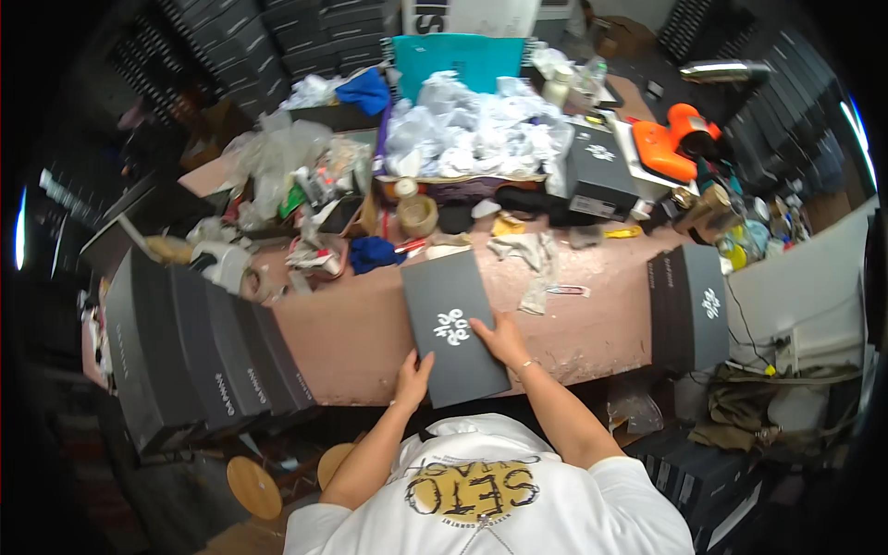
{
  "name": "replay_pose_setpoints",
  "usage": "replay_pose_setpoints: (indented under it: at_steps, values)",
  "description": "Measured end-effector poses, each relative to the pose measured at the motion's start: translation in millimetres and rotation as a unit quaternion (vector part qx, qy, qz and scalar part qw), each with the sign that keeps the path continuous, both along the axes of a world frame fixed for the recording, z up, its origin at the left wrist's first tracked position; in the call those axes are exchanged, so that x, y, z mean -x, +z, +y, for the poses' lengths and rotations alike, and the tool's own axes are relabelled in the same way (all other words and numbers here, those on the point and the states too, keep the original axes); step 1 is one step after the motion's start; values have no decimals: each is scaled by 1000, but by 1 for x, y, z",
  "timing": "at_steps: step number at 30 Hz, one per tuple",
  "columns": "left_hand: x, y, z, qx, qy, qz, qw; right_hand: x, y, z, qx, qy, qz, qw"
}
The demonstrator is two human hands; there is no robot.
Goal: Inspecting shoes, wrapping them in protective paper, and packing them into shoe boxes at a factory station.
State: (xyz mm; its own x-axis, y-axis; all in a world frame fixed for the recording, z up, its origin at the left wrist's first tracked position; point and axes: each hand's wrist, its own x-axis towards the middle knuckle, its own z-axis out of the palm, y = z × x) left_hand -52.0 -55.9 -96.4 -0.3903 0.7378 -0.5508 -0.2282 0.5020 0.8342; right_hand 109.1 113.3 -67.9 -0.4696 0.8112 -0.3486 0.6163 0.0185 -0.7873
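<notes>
A dark grey cardboard box (442, 294) with a white printed mark on its lid lies on the pink worktop in front of me, tilted slightly. At its near left edge is my left hand (413, 377), thumb up along the side. My right hand (502, 339) grips the right edge, its thumb lying on the lid. Both hands hold the box between them; the fingers underneath are partly hidden. Beyond the box's right side lie a crumpled pale cloth (529, 264) and a small red-and-white item (568, 290).
Dark boxes (199, 342) stand in a row at the left, with more boxes (684, 305) at the right. Behind are a bin of crumpled white paper (472, 129), a tape roll (417, 215), plastic bags (287, 157) and an orange device (661, 150). Round wooden stools (253, 487) are below left.
</notes>
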Motion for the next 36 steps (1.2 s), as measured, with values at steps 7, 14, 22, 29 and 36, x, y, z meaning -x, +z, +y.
replay_pose_setpoints:
  at_steps: [7,14,22,29,36]
  values:
    - [-9,13,21,-9,2,-215,977,-51,-1,-6,104,-8,158,982]
    - [-135,123,109,-250,-328,-200,889,-294,181,58,126,-262,282,914]
    - [-114,308,112,-501,-461,-19,732,-520,198,172,-16,-227,-316,921]
    - [-101,407,3,-536,-357,333,688,-260,232,155,-390,66,-184,900]
    - [-95,406,-83,-534,-143,396,733,60,251,16,-363,480,2,799]
